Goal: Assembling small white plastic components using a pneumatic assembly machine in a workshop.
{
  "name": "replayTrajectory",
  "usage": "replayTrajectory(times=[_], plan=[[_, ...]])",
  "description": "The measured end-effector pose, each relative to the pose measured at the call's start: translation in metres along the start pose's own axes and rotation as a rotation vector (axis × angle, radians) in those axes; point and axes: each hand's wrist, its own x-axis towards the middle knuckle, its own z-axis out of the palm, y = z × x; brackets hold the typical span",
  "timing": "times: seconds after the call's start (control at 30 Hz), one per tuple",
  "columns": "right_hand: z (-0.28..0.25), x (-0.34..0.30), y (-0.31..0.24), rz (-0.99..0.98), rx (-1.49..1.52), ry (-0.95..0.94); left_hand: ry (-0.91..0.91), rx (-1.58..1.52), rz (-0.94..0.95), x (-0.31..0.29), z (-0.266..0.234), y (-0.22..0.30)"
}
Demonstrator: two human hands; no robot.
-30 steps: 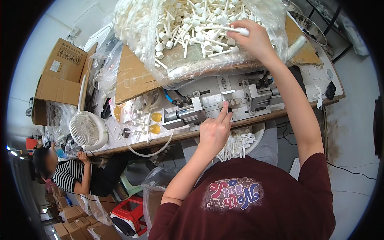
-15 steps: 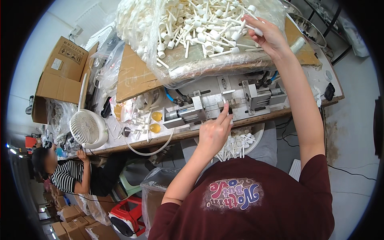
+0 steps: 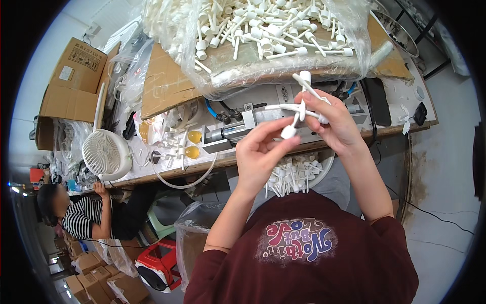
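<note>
In front of the pneumatic clamping fixture [image 3: 235, 134], my two hands meet in mid-air. My right hand [image 3: 339, 121] is closed around several white plastic scoops [image 3: 305, 77], their handles crossing and pointing different ways. My left hand [image 3: 260, 154] pinches at one small white scoop [image 3: 288, 133] by its cup end, thumb below and forefinger above. My hands and the scoops hide most of the fixture's middle. Beyond the fixture, a heap of the same scoops [image 3: 253, 35] lies on clear plastic film over cardboard. Below my hands, a round white basin [image 3: 328, 167] holds more scoops.
A white fan [image 3: 106, 154] stands at the left of the bench, near two yellow round pieces [image 3: 193, 144] and a looping white tube [image 3: 177, 186]. An open cardboard box [image 3: 76, 91] is behind the fan. Another person [image 3: 88, 215] sits at far left. A dark phone-like slab [image 3: 377, 101] lies right.
My right hand has come down from the heap with several scoops. My left hand has left the fixture and risen slightly to pinch at one scoop beside the right hand.
</note>
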Motion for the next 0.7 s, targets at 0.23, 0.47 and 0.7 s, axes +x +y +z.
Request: replayTrajectory(times=[0.23, 0.47, 0.7], plan=[[-0.024, -0.004, 0.006, -0.099, 0.06, 0.123, -0.065, 0.507, 0.225, -0.023, -0.006, -0.014], [-0.02, -0.013, 0.019, -0.412, -0.273, 0.361, -0.054, 1.074, 0.438, -0.026, -0.01, -0.046], [-0.021, -0.029, 0.027, -0.861, -0.842, 0.405, -0.116, 1.326, 0.52, -0.005, -0.014, -0.057]])
